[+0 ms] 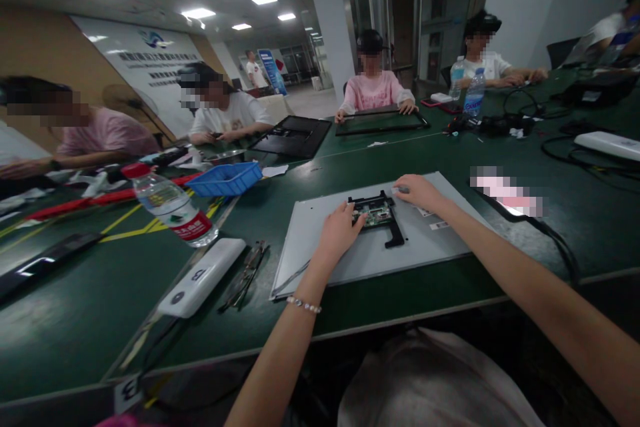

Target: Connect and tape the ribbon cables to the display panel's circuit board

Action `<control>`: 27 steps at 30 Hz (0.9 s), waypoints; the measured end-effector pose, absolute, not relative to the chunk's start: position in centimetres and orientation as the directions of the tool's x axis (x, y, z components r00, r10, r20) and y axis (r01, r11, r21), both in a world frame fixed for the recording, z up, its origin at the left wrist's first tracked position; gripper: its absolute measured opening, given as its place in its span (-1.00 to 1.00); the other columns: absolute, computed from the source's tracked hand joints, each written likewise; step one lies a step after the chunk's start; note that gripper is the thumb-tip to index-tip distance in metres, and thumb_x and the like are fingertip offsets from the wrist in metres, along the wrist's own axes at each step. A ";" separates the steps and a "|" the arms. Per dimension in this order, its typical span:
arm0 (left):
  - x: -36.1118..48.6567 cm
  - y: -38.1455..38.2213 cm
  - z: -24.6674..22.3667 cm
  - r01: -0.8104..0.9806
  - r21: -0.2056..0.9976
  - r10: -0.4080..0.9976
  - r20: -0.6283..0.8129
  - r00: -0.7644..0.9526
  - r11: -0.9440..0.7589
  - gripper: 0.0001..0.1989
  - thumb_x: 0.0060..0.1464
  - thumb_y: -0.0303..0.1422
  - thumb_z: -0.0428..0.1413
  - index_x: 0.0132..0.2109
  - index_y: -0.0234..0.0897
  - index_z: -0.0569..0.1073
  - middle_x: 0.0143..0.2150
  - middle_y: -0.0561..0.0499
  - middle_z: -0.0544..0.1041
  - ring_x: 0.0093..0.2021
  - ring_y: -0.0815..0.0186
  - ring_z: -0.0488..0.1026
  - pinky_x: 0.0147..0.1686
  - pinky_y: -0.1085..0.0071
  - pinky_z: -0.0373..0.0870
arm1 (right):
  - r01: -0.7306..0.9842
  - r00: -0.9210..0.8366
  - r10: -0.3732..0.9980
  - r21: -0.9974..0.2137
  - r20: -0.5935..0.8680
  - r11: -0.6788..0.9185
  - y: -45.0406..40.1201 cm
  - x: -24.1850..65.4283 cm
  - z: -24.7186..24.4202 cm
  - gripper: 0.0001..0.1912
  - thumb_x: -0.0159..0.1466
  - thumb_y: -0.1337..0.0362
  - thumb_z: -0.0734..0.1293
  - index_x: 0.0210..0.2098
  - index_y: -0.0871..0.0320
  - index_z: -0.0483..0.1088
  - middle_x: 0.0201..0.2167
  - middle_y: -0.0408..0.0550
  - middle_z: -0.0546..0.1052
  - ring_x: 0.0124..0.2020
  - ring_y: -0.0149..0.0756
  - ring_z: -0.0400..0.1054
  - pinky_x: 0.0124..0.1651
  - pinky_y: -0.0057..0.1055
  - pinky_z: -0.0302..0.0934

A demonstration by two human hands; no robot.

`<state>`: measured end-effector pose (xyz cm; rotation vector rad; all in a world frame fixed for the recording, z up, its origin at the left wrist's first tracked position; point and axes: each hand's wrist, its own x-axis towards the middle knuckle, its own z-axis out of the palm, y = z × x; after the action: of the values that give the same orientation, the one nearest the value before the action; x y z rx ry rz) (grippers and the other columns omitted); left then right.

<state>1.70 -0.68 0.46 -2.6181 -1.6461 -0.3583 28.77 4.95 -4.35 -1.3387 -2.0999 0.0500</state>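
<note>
A grey flat panel (320, 257), like the back of a display, lies on the green table in front of me. On it sits a black bracket (395, 233) around a green circuit board (379, 215). My left hand (340, 230) grips the bracket's left side, its thumb by the board's edge. Just beyond the bracket's upper right corner, my right hand (417, 191) is closed with its fingertips low over the panel. Something small and grey shows at those fingertips, too unclear to name. Pale labels (440, 225) are stuck on the panel near my right wrist.
Left of the panel are glasses (246, 277), a white power bank (203, 278), a water bottle (173, 207) and a blue tray (225, 178). A phone (507, 193) with a cable lies to the right. Several people sit around the table, one holding a black frame (383, 123).
</note>
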 end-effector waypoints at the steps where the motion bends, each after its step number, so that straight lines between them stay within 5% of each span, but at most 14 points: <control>1: 1.7 -0.7 0.5 0.892 0.097 0.885 0.212 0.415 -0.442 -0.49 0.28 -0.12 -0.12 0.18 -0.41 0.32 0.21 -0.27 0.35 0.15 0.11 0.36 0.10 0.28 0.27 | 0.813 -0.297 0.833 -0.334 0.466 0.476 4.9 28.7 -4.2 -0.77 0.26 0.24 0.32 -0.16 0.20 0.52 -0.12 0.07 0.55 -0.08 -0.17 0.41 0.02 -0.32 0.23; 8: 1.7 -0.8 0.5 0.900 0.065 0.883 0.234 0.407 -0.432 -0.52 0.28 -0.13 -0.11 0.17 -0.35 0.32 0.19 -0.21 0.37 0.19 0.11 0.30 0.14 0.23 0.22 | 0.877 -0.321 0.864 -0.222 0.388 0.425 4.6 28.3 -3.8 -0.79 0.31 0.33 0.26 -0.19 0.16 0.54 -0.14 0.05 0.56 -0.07 -0.18 0.40 -0.03 -0.37 0.21; 18: 1.7 -1.0 0.2 0.908 0.080 0.902 0.178 0.393 -0.412 -0.47 0.30 -0.09 -0.19 0.23 -0.32 0.26 0.28 -0.21 0.28 0.33 0.05 0.09 0.23 0.06 0.07 | 0.828 -0.246 0.833 -0.340 0.495 0.446 4.1 26.9 -2.0 -0.74 0.34 0.32 0.21 -0.15 0.16 0.54 -0.12 0.04 0.57 -0.05 -0.16 0.41 0.05 -0.29 0.20; 27: 1.6 -0.8 -0.4 0.907 0.066 0.897 0.189 0.399 -0.417 -0.49 0.30 -0.10 -0.17 0.21 -0.36 0.28 0.22 -0.24 0.34 0.31 0.04 0.13 0.19 0.06 0.11 | 0.829 -0.361 0.821 -0.252 0.442 0.500 4.5 23.0 -0.9 -0.76 0.30 0.38 0.24 -0.20 0.18 0.56 -0.16 0.06 0.58 -0.08 -0.12 0.40 0.01 -0.28 0.21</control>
<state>1.59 -0.83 -0.36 -2.5869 -1.6697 -0.3026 23.04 4.46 -0.90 -1.3519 -2.2306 -0.0188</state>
